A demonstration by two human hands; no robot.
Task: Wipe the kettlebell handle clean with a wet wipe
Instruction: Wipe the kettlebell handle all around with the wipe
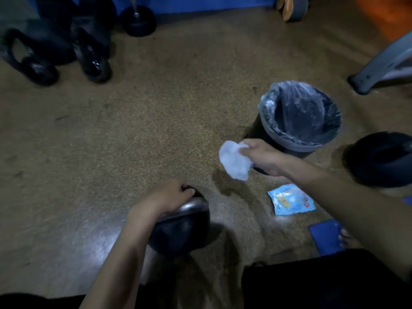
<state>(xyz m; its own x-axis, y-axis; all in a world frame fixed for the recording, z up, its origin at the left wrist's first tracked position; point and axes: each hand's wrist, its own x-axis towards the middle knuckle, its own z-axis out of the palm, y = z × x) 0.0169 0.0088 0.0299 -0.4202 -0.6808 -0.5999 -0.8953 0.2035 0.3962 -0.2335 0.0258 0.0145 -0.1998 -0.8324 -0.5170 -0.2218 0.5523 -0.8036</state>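
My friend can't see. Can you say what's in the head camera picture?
A person's left hand grips a black kettlebell on the floor while the right hand holds a crumpled white wet wipe above it. A lined bin and wipe packet sit nearby.

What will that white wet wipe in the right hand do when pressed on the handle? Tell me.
The wet wipe looks limp: it hangs crumpled from the right hand, so it should probably wrap the kettlebell handle rather than hold shape. It seems very light, pinched only at one edge. It may bunch or slide under pressure.
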